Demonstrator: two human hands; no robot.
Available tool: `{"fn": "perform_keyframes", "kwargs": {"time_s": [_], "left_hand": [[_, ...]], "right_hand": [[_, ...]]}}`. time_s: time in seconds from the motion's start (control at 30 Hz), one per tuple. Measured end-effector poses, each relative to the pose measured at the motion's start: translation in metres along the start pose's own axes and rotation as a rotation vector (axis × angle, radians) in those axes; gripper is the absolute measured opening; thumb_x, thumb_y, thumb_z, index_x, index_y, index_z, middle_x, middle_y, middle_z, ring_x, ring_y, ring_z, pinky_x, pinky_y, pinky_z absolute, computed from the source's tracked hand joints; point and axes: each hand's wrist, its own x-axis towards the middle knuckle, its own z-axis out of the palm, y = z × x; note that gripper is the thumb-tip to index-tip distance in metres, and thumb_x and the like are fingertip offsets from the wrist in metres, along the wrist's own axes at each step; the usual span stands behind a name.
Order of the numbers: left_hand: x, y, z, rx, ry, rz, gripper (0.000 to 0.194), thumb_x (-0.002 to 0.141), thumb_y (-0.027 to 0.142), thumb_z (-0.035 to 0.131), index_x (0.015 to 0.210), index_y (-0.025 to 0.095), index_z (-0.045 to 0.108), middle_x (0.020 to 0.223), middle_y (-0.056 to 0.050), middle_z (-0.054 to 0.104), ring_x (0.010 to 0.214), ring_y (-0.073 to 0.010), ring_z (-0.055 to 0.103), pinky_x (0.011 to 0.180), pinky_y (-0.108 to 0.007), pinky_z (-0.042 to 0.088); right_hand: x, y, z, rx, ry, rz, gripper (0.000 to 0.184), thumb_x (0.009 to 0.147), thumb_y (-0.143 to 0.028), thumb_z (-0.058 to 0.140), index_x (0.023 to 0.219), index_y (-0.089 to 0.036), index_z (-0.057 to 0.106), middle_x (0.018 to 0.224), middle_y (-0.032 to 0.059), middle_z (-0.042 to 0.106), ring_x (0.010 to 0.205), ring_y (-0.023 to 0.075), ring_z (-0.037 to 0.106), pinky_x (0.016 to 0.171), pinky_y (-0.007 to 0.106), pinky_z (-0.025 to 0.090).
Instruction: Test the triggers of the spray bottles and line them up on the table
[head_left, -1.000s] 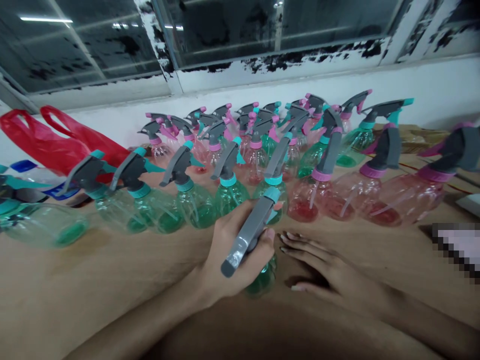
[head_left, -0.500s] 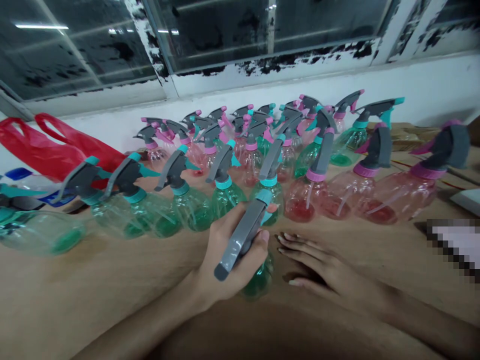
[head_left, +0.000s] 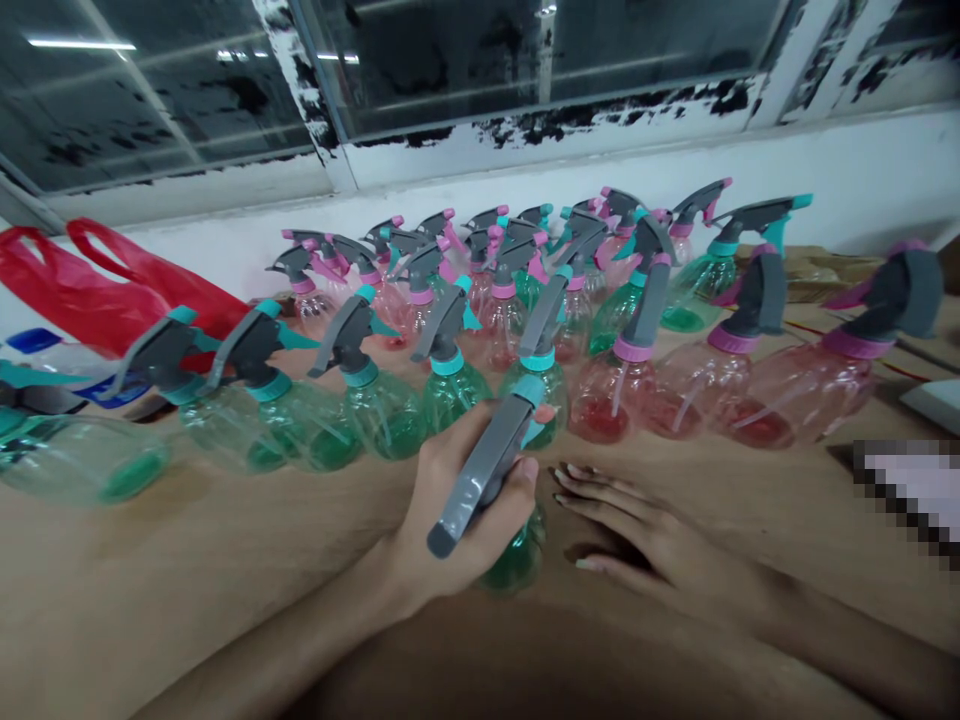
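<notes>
My left hand (head_left: 442,500) is wrapped round the neck of a green spray bottle (head_left: 517,560) with a grey and teal trigger head. The bottle stands on the wooden table (head_left: 247,590), its neck hidden by my fingers. My right hand (head_left: 645,530) lies palm down on the table just right of this bottle, fingers stretched and holding nothing. Beyond my hands runs a row of spray bottles: several green ones with teal collars, such as one green bottle (head_left: 386,415), and pink ones to the right, such as one pink bottle (head_left: 609,400).
More pink and green spray bottles crowd behind the front row, before a white wall (head_left: 862,180). At the left lie a red plastic bag (head_left: 120,290) and a bottle with a blue cap (head_left: 36,341). A blurred-out flat object (head_left: 915,490) rests at the right.
The view has shifted slightly, so the bottles appear a little further left. Both hands keep their places, the left still round the green spray bottle and the right flat on the table.
</notes>
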Motion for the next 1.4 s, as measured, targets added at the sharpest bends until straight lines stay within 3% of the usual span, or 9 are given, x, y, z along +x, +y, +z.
{"fn": "perform_keyframes", "kwargs": {"time_s": [0.43, 0.67, 0.83, 1.07, 1.17, 1.4], "left_hand": [[0.0003, -0.0006, -0.0008, 0.026, 0.014, 0.004, 0.027, 0.080, 0.024, 0.048, 0.106, 0.022, 0.057, 0.063, 0.003, 0.057, 0.050, -0.0134, 0.052, 0.052, -0.026, 0.048], [-0.0010, -0.0026, 0.0000, 0.013, 0.000, -0.025, 0.025, 0.081, 0.026, 0.048, 0.105, 0.023, 0.058, 0.065, 0.001, 0.057, 0.067, -0.0184, 0.062, 0.058, -0.029, 0.050], [0.0010, -0.0028, -0.0023, 0.008, -0.038, -0.011, 0.024, 0.081, 0.024, 0.046, 0.103, 0.022, 0.057, 0.073, 0.000, 0.058, 0.061, -0.0154, 0.058, 0.059, -0.028, 0.051], [0.0066, 0.0024, -0.0084, -0.009, -0.042, 0.044, 0.010, 0.079, 0.019, 0.048, 0.081, 0.021, 0.057, 0.078, -0.002, 0.064, 0.070, -0.0164, 0.063, 0.064, -0.026, 0.051], [0.0069, 0.0039, -0.0088, -0.033, -0.054, 0.051, 0.008, 0.079, 0.019, 0.048, 0.078, 0.021, 0.056, 0.074, -0.002, 0.062, 0.064, -0.0148, 0.061, 0.060, -0.026, 0.050], [0.0040, 0.0009, -0.0062, -0.015, -0.042, -0.004, 0.026, 0.079, 0.027, 0.048, 0.104, 0.023, 0.056, 0.064, 0.002, 0.056, 0.051, -0.0154, 0.052, 0.055, -0.029, 0.049]], "right_hand": [[0.0011, -0.0004, -0.0028, 0.012, -0.018, 0.010, 0.055, 0.089, -0.045, 0.049, 0.140, -0.028, 0.034, 0.145, 0.0012, 0.037, 0.134, 0.0220, 0.031, 0.109, 0.044, 0.031], [0.0018, -0.0009, -0.0041, 0.023, -0.020, 0.013, 0.055, 0.088, -0.046, 0.050, 0.139, -0.030, 0.036, 0.144, 0.0008, 0.039, 0.133, 0.0226, 0.032, 0.108, 0.045, 0.032], [0.0014, -0.0026, -0.0040, 0.024, -0.007, 0.025, 0.054, 0.089, -0.045, 0.050, 0.139, -0.029, 0.036, 0.144, 0.0015, 0.040, 0.133, 0.0224, 0.033, 0.108, 0.045, 0.032], [0.0027, -0.0029, -0.0054, 0.011, -0.031, 0.031, 0.052, 0.089, -0.047, 0.048, 0.136, -0.028, 0.040, 0.144, 0.0015, 0.040, 0.133, 0.0219, 0.033, 0.108, 0.044, 0.032], [0.0031, -0.0027, -0.0057, 0.001, -0.038, 0.035, 0.052, 0.089, -0.047, 0.048, 0.137, -0.028, 0.040, 0.144, 0.0015, 0.039, 0.133, 0.0217, 0.033, 0.109, 0.044, 0.032], [0.0030, -0.0008, -0.0051, -0.003, -0.039, 0.014, 0.056, 0.089, -0.047, 0.048, 0.139, -0.027, 0.035, 0.145, 0.0015, 0.039, 0.134, 0.0210, 0.032, 0.109, 0.042, 0.032]]}}
